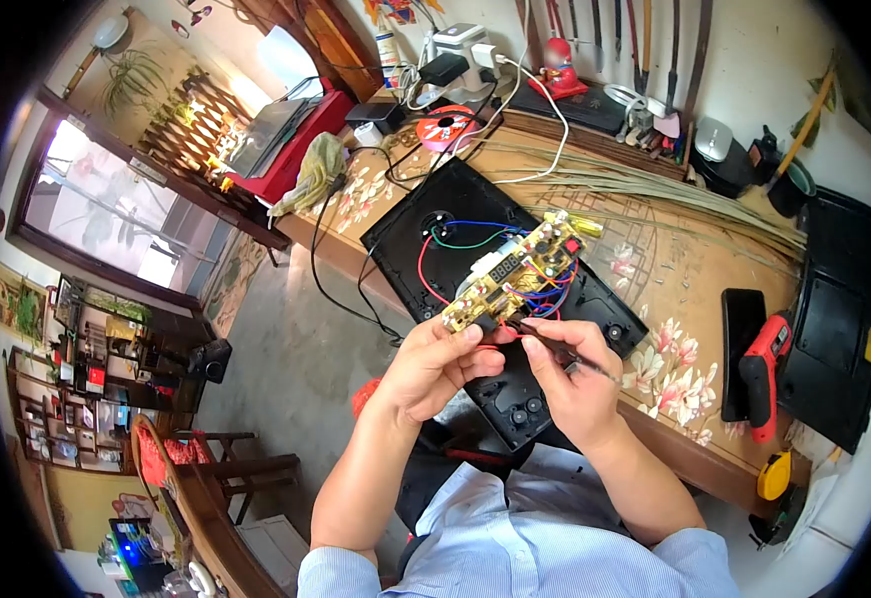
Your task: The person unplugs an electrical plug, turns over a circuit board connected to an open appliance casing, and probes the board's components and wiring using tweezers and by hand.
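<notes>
A yellow circuit board with a digit display and coloured wires is held tilted above a black plastic housing. My left hand pinches the board's lower left end between thumb and fingers. Close beside it, my right hand grips a slender dark tool, its tip near the board's lower edge; fingers partly hide it, so its exact kind is unclear. Red and blue wires loop from the board by my right fingers. Blue, green and red leads also run from the board to the housing's upper left.
A red-and-black power tool, a black phone-like slab and a yellow tape measure lie at the right. Long dry stalks cross the table's back. A red spool and cables lie at the back left. A chair stands left.
</notes>
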Tool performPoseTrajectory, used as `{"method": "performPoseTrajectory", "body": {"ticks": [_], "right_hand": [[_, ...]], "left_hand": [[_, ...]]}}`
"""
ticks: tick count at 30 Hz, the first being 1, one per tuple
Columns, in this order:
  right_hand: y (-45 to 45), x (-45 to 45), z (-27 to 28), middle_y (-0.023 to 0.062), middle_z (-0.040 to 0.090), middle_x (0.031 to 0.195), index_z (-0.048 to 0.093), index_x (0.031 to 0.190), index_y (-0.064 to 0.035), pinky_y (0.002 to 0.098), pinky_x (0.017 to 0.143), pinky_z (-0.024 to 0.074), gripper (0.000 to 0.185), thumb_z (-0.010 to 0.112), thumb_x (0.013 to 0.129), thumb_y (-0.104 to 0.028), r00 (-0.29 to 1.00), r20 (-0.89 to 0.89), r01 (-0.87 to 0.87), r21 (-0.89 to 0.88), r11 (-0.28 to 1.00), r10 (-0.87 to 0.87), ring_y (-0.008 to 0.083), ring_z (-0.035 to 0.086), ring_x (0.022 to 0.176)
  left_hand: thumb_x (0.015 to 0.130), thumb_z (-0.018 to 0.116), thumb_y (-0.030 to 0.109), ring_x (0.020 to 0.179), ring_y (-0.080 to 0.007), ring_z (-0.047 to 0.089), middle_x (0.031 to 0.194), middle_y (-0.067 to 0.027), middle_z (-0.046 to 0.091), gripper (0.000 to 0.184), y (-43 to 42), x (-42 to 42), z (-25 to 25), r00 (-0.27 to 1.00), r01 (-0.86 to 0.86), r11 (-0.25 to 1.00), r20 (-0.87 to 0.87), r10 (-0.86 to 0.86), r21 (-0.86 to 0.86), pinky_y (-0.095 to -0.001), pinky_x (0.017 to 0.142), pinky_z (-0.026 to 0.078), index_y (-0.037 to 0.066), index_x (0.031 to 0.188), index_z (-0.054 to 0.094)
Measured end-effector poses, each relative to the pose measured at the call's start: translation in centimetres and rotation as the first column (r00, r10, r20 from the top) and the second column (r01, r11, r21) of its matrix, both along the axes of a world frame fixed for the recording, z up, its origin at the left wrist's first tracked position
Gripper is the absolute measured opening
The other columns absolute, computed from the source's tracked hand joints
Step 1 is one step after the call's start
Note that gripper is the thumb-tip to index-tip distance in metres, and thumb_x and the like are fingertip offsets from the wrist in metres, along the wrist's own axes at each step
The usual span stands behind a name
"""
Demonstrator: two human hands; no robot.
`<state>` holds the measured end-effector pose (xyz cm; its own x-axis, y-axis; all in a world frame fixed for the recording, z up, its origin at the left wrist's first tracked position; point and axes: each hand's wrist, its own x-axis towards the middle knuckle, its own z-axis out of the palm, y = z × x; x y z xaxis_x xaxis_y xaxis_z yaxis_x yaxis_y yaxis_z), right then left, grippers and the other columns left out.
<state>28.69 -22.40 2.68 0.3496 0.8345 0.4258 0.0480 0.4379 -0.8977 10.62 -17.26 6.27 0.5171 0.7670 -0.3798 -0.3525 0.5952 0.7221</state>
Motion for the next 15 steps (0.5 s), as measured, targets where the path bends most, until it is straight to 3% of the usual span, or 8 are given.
{"method": "performPoseTrajectory", "body": {"ticks": [1,3,4,15], "right_hand": [[0.2,0.1,0.0,0.0057,0.071,0.086,0.065,0.099,-0.0042,0.0249,0.060,0.0472,0.019,0.076,0.084,-0.007,1.000,0.000,-0.010,0.001,1.000,0.010,0.0131,0.066,0.072],[0.4,0.6,0.3,0.0088,0.073,0.092,0.066,0.097,-0.0060,0.0292,0.063,0.0487,0.022,0.078,0.079,-0.003,0.943,0.314,0.044,0.202,0.978,-0.107,0.0209,0.070,0.077],[0.3,0.7,0.7,0.0104,0.073,0.097,0.065,0.096,-0.0061,0.0320,0.065,0.0493,0.024,0.078,0.076,-0.001,0.935,0.338,0.039,0.205,0.978,-0.108,0.0247,0.070,0.079],[0.4,1.0,1.0,0.0105,0.073,0.098,0.064,0.099,-0.0062,0.0310,0.064,0.0473,0.030,0.078,0.074,0.000,0.835,0.518,0.026,0.298,0.954,-0.184,0.0226,0.070,0.079]], "left_hand": [[0.096,0.062,0.012,0.088,-0.0205,0.072,0.112,-0.0169,0.069,0.031,0.1,-0.1,0.0,1.000,-0.010,1.000,0.000,0.010,0.001,-0.0347,0.082,0.060,-0.001,0.123,0.058],[0.096,0.060,0.012,0.089,-0.0209,0.072,0.112,-0.0176,0.069,0.030,0.3,-0.2,-0.1,0.998,0.000,0.999,0.058,0.002,-0.037,-0.0352,0.084,0.060,-0.003,0.123,0.057],[0.097,0.059,0.011,0.090,-0.0204,0.072,0.112,-0.0179,0.069,0.029,0.4,-0.3,-0.2,0.994,0.014,0.998,0.108,-0.008,-0.054,-0.0348,0.083,0.061,-0.004,0.123,0.057],[0.102,0.052,0.021,0.083,-0.0150,0.071,0.105,-0.0135,0.070,0.030,-1.2,2.2,-0.5,0.945,-0.188,0.962,0.230,0.232,-0.200,-0.0296,0.074,0.062,-0.005,0.117,0.058]]}}
